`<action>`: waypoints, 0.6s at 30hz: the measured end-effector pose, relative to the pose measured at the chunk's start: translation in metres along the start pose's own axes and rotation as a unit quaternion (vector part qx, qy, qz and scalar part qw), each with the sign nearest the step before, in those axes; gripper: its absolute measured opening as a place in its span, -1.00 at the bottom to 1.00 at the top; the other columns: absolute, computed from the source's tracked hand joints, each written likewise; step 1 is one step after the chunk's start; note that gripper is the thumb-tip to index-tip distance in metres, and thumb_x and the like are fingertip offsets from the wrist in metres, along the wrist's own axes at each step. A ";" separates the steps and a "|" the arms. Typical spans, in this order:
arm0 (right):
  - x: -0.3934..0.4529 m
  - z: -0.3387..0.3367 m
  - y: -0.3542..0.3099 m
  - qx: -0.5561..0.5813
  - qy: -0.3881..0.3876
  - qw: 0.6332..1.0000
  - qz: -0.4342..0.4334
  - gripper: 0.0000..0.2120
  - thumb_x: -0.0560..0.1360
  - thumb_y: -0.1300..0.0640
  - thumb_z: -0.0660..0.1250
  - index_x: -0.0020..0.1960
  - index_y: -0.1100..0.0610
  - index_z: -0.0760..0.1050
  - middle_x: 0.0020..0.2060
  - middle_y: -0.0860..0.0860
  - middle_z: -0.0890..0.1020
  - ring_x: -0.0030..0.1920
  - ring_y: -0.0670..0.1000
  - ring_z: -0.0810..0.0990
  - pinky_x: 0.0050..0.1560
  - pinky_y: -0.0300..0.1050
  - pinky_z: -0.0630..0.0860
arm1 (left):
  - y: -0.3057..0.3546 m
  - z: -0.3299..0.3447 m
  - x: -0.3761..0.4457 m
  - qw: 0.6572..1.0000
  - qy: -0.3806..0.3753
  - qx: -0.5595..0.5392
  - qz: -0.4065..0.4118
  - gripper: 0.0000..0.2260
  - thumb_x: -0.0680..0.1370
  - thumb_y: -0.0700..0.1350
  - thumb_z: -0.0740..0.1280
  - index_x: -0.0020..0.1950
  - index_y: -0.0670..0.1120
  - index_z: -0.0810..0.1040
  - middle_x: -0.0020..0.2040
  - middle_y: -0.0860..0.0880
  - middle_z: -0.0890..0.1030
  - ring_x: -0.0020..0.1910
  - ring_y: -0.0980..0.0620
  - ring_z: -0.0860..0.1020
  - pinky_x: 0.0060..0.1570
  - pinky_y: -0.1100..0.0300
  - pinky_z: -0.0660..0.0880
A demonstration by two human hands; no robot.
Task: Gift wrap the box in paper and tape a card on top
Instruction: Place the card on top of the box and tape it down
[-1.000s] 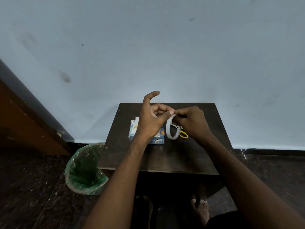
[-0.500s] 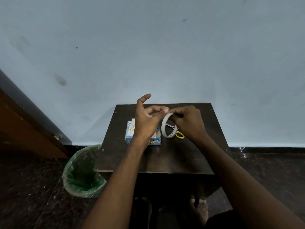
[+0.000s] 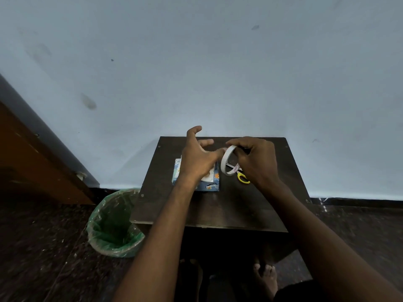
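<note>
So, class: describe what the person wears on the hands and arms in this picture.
Both arms are bare up to the frame's lower edge: no sleeves show. The left hand and right hand wear no gloves, and no rings, watch or bracelet can be made out.

right hand [image 3: 256, 162] grips tape roll [image 3: 227, 160] (held upright); left hand [image 3: 197, 158] touches it.

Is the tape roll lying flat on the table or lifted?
Lifted. The right hand grips the tape roll on edge above the table.
</note>
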State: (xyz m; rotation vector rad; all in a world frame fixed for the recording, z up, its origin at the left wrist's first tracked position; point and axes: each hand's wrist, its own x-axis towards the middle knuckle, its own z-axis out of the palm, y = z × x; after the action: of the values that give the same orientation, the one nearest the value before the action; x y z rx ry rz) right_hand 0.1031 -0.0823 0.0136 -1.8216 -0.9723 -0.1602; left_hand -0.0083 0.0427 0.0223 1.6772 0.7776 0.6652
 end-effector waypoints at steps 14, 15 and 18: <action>0.004 0.026 0.002 -0.165 -0.220 0.960 0.049 -0.53 0.41 0.42 0.25 0.17 0.10 0.73 0.11 0.06 0.75 0.18 0.13 0.68 0.23 -0.02 0.58 | -0.022 -0.077 0.005 0.959 -0.219 0.176 0.021 0.16 0.15 0.07 0.78 0.59 0.26 0.17 0.25 0.22 0.69 0.25 0.14 0.67 0.40 -0.10 0.52; 0.004 0.029 0.001 -0.163 -0.220 0.961 0.048 -0.52 0.39 0.42 0.25 0.16 0.10 0.73 0.08 0.06 0.76 0.15 0.14 0.68 0.19 -0.03 0.59 | -0.024 -0.077 0.005 0.957 -0.220 0.188 0.024 0.20 0.10 0.13 0.77 0.58 0.30 0.15 0.25 0.26 0.68 0.27 0.13 0.65 0.45 -0.23 0.45; 0.003 0.035 -0.006 -0.135 -0.195 0.971 0.038 -0.54 0.43 0.41 0.23 0.16 0.11 0.73 0.07 0.03 0.76 0.11 0.08 0.68 0.13 -0.06 0.60 | -0.022 -0.078 0.003 0.953 -0.211 0.214 0.034 0.24 0.07 0.20 0.74 0.59 0.36 0.08 0.21 0.34 0.65 0.27 0.17 0.63 0.48 -0.33 0.37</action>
State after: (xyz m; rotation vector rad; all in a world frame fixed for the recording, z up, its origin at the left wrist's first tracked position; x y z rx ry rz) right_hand 0.0904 -0.0511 0.0028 -2.1888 -1.1945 0.1249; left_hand -0.0699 0.0955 0.0182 2.1541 0.5787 0.1688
